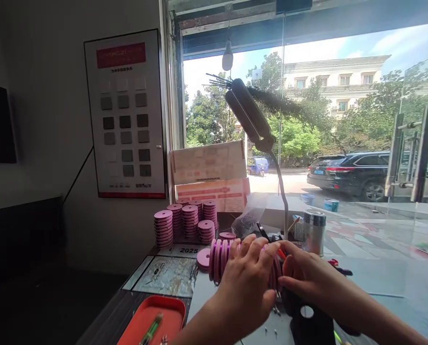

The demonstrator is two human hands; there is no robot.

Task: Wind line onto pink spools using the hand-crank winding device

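A row of pink round spools (217, 261) lies on its side in front of me, with a shiny purple strand in some of the grooves. My left hand (248, 273) is laid over the top of the row, its fingers wrapped round the spools. At the row's right end, my right hand (303, 268) has its thumb and fingers against the last spools; part of its grip is hidden. Just left of the row, a single pink spool (202, 258) rests flat. Another flat spool (227, 235) shows behind it.
Stacks of pink spools (163, 230) stand at the back left. An orange tray (156, 306) holding a green item is at the front left. A desk lamp (280, 177), a lidded canister (314, 232) and a black holed piece (309, 328) are around my hands. Glass panes lie beyond.
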